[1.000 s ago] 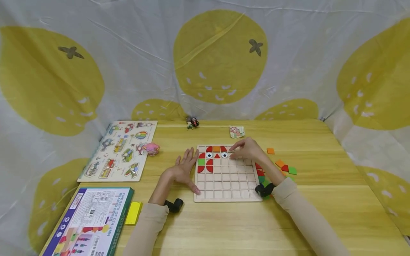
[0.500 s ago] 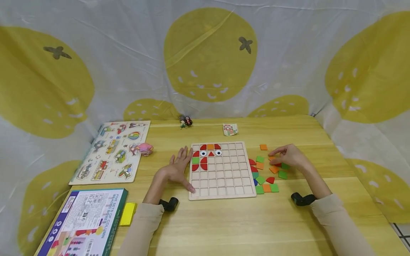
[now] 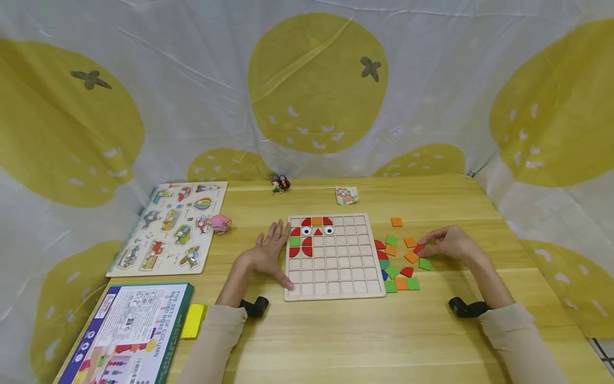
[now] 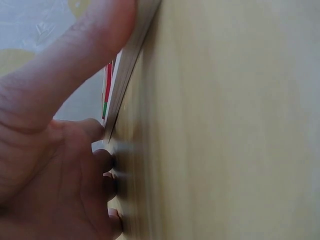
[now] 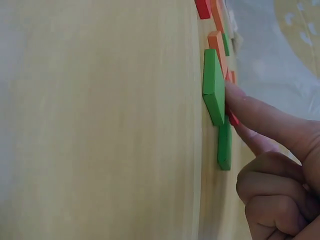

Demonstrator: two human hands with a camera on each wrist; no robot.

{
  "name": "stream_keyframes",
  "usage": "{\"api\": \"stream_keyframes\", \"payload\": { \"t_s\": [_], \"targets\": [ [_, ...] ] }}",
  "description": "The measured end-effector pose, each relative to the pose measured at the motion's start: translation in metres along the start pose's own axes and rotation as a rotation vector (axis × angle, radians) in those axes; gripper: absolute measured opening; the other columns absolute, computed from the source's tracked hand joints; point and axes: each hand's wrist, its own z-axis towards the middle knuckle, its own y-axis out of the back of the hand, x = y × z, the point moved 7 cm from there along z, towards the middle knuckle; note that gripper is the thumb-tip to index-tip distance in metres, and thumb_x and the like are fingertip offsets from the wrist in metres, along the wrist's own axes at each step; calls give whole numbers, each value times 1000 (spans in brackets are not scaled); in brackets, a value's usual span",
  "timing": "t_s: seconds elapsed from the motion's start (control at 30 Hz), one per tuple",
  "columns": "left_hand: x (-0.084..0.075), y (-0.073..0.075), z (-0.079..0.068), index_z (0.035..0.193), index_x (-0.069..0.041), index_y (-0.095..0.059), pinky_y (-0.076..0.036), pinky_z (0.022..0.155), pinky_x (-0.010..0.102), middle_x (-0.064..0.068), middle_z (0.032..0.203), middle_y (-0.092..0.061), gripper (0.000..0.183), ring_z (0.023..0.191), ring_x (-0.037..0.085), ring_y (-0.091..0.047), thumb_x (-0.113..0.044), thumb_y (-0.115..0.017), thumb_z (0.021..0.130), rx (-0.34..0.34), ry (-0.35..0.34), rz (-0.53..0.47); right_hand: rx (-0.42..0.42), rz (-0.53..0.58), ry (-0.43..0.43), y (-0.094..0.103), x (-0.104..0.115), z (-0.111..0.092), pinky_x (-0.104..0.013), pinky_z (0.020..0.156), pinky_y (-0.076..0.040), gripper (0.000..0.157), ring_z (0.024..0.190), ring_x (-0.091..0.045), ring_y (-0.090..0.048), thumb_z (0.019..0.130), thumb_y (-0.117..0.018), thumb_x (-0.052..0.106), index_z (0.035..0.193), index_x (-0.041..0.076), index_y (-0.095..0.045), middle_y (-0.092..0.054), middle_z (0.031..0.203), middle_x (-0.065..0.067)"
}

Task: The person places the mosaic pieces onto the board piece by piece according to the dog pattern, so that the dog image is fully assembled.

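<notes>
A wooden grid board (image 3: 340, 274) lies flat on the table. Red, orange and green tiles, a red triangle and two eye tiles fill part of its upper left. My left hand (image 3: 265, 260) is spread along the board's left side, its thumb (image 4: 75, 60) over the near left corner. To the right of the board, my right hand (image 3: 453, 244) pinches a red tile (image 3: 419, 248) between thumb and index finger, low among the loose pieces. In the right wrist view a green square tile (image 5: 214, 87) partly hides that red tile; the other fingers are curled.
Loose orange, green and red tiles (image 3: 401, 283) lie right of the board. A small pattern card (image 3: 347, 195) and figurines (image 3: 280, 183) are at the back. On the left are a picture puzzle (image 3: 168, 229), a pink toy (image 3: 219, 224), a box (image 3: 127, 330) and a yellow block (image 3: 194, 321).
My right hand has left the board's top right and moved right to the loose tiles, then slightly farther to the red tile. The left hand stays at the board's edge.
</notes>
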Motion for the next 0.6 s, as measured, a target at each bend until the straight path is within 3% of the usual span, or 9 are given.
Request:
{"api": "stream_keyframes", "payload": {
  "t_s": [0.07,0.17,0.23,0.33,0.4,0.6],
  "targets": [
    [0,0,0,155,-12,12,6,118,61,16,160,23,148,149,35,20,-53,-89,54,2,2,2,-23,-18,16,0,3,2,-41,83,-45,45,96,-31,-53,72,-83,38,102,6,-74,-64,111,-17],
    [0,0,0,155,-11,12,5,118,61,17,160,22,148,149,36,19,-54,-89,55,3,3,10,-50,-41,37,0,7,4,-30,63,-30,45,72,-14,-36,73,-83,40,103,8,-73,-65,101,-7],
    [0,-1,0,155,-11,12,5,118,61,17,160,22,148,149,36,19,-54,-89,55,5,4,15,-43,-14,37,1,6,5,-29,59,-28,46,64,-11,-31,73,-84,36,106,6,-73,-62,81,-1],
    [0,-1,-1,155,-11,12,5,118,61,17,160,22,148,149,35,19,-54,-88,55,8,8,18,-17,5,42,2,3,5,-30,58,-26,46,62,-10,-27,73,-84,30,109,5,-72,-48,70,7],
    [0,-1,-1,155,-12,12,6,119,60,16,160,22,148,149,35,20,-55,-88,55,11,12,22,-14,10,44,1,1,6,-30,56,-24,44,59,-10,-23,73,-84,28,108,4,-73,-30,61,10],
    [0,0,-1,155,-12,13,5,119,60,17,160,22,149,149,35,19,-56,-88,54,7,11,33,-37,28,85,-1,9,6,-27,48,-23,43,50,-8,-22,76,-82,30,107,2,-71,-23,55,9]
  ]
}}
